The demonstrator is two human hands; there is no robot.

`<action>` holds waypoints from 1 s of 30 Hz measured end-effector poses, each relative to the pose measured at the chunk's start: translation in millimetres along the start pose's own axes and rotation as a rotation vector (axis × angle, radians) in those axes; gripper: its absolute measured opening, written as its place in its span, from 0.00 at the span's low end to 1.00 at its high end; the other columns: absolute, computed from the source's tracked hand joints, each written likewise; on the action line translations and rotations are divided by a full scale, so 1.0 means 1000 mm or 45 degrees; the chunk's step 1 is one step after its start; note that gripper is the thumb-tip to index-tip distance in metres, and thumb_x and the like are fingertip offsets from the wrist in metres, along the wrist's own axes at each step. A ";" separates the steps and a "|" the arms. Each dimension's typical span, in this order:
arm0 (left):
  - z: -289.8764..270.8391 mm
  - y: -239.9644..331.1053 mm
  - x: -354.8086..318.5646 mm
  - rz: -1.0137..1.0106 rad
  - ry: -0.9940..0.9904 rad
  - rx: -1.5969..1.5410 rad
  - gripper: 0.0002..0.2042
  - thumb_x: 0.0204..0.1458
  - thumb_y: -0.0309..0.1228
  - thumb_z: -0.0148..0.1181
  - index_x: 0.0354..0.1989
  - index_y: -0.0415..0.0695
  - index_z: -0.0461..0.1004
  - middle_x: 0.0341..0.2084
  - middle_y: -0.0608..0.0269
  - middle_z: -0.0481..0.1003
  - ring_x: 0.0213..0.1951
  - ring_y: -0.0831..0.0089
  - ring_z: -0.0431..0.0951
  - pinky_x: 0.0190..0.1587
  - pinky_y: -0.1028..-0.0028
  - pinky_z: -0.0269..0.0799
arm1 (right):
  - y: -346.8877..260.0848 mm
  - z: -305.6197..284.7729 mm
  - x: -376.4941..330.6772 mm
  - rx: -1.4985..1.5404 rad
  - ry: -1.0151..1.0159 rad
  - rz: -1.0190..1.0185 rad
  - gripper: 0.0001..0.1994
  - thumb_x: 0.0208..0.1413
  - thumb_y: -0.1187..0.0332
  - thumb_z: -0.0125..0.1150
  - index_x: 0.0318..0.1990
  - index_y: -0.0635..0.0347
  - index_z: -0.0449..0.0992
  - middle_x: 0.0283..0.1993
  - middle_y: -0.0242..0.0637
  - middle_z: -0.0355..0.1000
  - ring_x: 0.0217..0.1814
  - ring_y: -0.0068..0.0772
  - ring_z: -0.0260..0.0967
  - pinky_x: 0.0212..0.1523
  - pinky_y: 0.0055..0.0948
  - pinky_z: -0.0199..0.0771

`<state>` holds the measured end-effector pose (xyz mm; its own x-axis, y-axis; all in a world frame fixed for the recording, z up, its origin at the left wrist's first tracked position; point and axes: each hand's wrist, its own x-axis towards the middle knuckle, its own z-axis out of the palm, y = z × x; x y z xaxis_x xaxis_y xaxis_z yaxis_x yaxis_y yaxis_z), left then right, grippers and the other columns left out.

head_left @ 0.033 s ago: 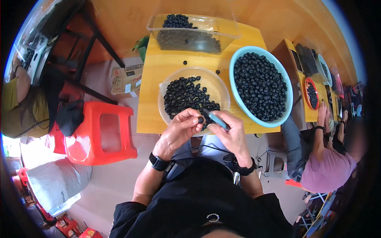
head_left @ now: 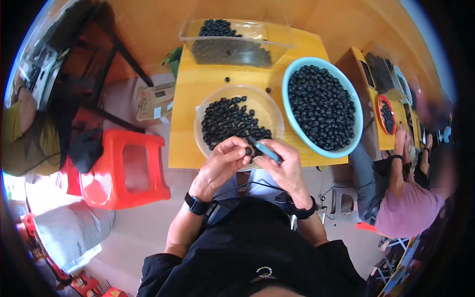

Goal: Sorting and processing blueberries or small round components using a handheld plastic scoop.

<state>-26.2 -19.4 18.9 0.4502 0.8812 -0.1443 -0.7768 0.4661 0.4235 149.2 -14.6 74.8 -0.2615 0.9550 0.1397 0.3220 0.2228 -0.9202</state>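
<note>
My left hand [head_left: 220,166] pinches one small dark round berry [head_left: 248,150] between its fingertips, just over the near rim of a clear bowl [head_left: 269,111] half full of the same dark berries. My right hand [head_left: 287,168] grips a thin blue-handled tool [head_left: 266,150], whose tip points at the pinched berry. Both hands hover at the front edge of a small yellow table [head_left: 190,104]. Right of the clear bowl stands a light blue bowl [head_left: 286,96] heaped with dark berries. A clear plastic box [head_left: 277,47] holding more berries sits at the table's far edge.
Two loose berries [head_left: 227,79] lie on the table. A red plastic stool [head_left: 126,171] stands to the left, with a white sack [head_left: 69,227] below it. A person in a pink shirt [head_left: 410,210] works at another yellow table with a red bowl [head_left: 386,116]. Another person [head_left: 20,133] sits far left.
</note>
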 end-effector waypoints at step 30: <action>-0.012 0.030 -0.015 0.182 0.367 0.629 0.06 0.52 0.23 0.55 0.37 0.41 0.69 0.34 0.59 0.73 0.33 0.75 0.76 0.37 0.78 0.74 | 0.069 -0.159 -0.015 -0.402 0.899 0.248 0.09 0.41 0.74 0.63 0.33 0.63 0.74 0.24 0.28 0.70 0.25 0.20 0.62 0.28 0.24 0.64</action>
<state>-61.7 -17.9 23.1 0.1647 0.9507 -0.2629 -0.4923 0.3102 0.8133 320.0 17.8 67.6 0.4304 0.8572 0.2827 0.5725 -0.0171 -0.8197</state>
